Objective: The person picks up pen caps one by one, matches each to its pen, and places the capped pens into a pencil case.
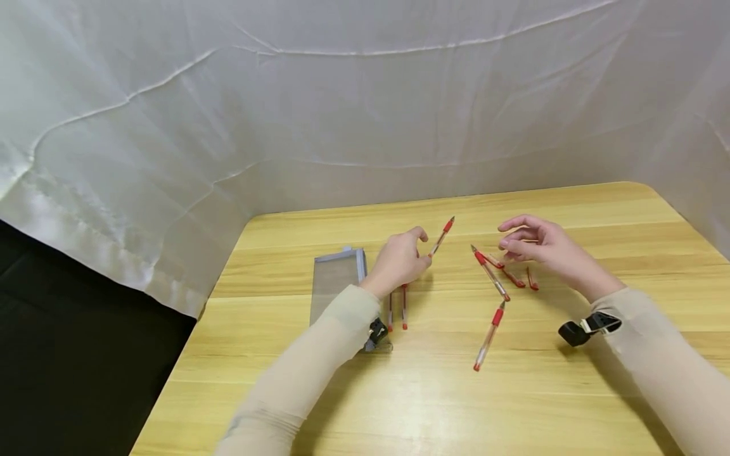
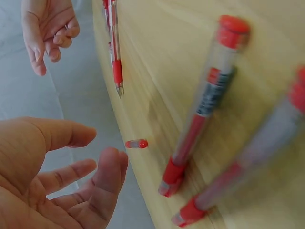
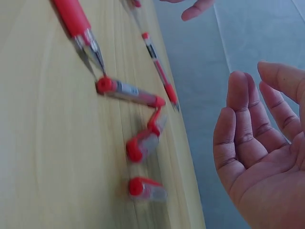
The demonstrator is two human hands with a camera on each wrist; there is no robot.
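I see left hand (image 1: 399, 259) fingers loose, empty, mid-frame by pen (image 1: 441, 236) | right hand (image 1: 538, 247) open above caps (image 1: 513, 277) | bench (image 1: 570, 392)

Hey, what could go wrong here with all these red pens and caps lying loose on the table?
1. The pens are round and lie loose on the table, so a nudge might roll them.
2. The caps are small and sit right under the right hand; a brush might scatter them.
3. Two pens lie half hidden under the left hand, beside the pouch, and may be bumped as the arm moves.
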